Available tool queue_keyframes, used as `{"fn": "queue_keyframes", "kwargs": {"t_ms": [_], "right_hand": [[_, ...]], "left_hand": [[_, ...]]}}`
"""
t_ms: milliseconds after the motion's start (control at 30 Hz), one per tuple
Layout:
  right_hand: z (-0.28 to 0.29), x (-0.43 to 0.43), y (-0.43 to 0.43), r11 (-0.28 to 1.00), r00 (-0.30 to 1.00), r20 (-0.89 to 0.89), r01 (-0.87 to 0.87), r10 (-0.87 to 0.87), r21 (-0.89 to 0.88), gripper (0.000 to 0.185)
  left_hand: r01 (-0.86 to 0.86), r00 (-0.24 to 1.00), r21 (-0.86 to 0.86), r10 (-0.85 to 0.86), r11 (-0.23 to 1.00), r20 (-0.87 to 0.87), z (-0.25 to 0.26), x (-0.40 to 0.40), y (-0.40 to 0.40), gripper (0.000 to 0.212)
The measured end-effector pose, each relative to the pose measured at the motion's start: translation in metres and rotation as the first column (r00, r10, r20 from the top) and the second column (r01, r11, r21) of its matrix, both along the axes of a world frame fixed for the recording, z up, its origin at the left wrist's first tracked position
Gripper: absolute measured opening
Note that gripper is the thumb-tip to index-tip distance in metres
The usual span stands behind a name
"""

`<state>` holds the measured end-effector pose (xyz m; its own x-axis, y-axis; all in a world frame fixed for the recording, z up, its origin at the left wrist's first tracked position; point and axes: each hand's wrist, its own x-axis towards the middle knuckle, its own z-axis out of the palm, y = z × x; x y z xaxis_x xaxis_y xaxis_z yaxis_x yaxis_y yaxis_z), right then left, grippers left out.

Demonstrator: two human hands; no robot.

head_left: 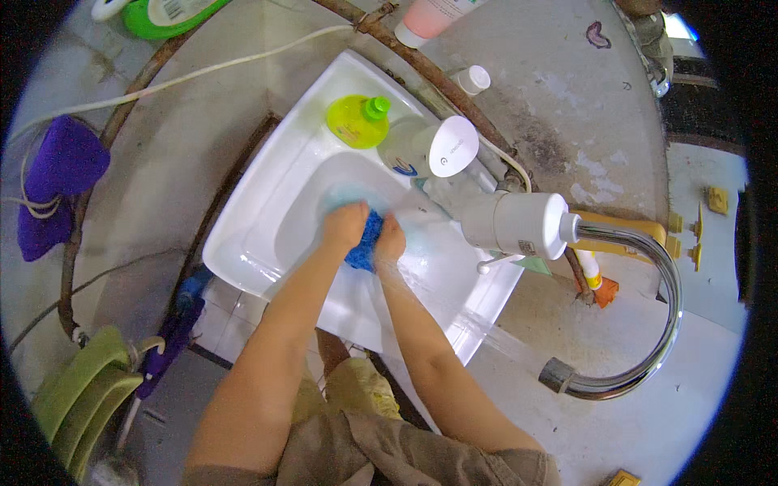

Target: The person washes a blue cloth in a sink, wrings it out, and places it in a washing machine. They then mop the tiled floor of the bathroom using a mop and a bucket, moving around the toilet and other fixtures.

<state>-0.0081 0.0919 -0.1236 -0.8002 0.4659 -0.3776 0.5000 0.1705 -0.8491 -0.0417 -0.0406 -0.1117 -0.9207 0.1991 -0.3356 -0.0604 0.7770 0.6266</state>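
Note:
Over the basin of a white sink point(243, 255), both my hands grip one blue cloth point(366, 243). My left hand point(345, 226) is closed on its left side and my right hand point(390, 238) on its right side. Water streams from the curved chrome faucet point(662, 291) across the right part of the sink toward my hands. Bluish water or suds show just beyond them. At the sink's far edge stand a yellow-green bottle point(357, 121) with a green cap and a clear container with a white lid point(453, 146). The fingertips are partly hidden.
A white faucet body point(516, 225) juts over the sink's right side. Beyond the sink are a brown pipe or stick point(425, 67), a pink-and-white tube point(431, 21) and a white cap point(474, 79). Purple cloth point(61, 176) hangs at left, above green hangers or racks point(91, 401).

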Motion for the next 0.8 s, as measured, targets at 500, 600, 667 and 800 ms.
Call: {"fn": "queue_keyframes", "kwargs": {"t_ms": [500,600,667,800], "right_hand": [[0.056,0.028,-0.02,0.039,0.467,0.549,-0.785,0.694,0.618,0.07],[0.052,0.005,-0.023,0.734,0.799,0.378,-0.59,0.468,0.337,0.059],[0.027,0.0,-0.006,0.964,0.943,0.206,-0.244,0.262,-0.108,0.058],[0.016,0.028,0.022,0.377,0.983,0.147,0.178,-0.11,-0.909,0.052]], "left_hand": [[0.215,0.974,-0.014,-0.214,0.976,0.073,0.05,0.027,-0.014,0.043],[-0.2,0.957,0.143,0.162,0.969,0.239,0.034,0.0,-0.011,0.046],[-0.648,0.762,0.344,0.575,0.68,0.298,0.014,-0.004,0.001,0.051],[-0.727,0.674,0.348,0.519,0.592,0.525,0.019,0.006,-0.007,0.07]]}}
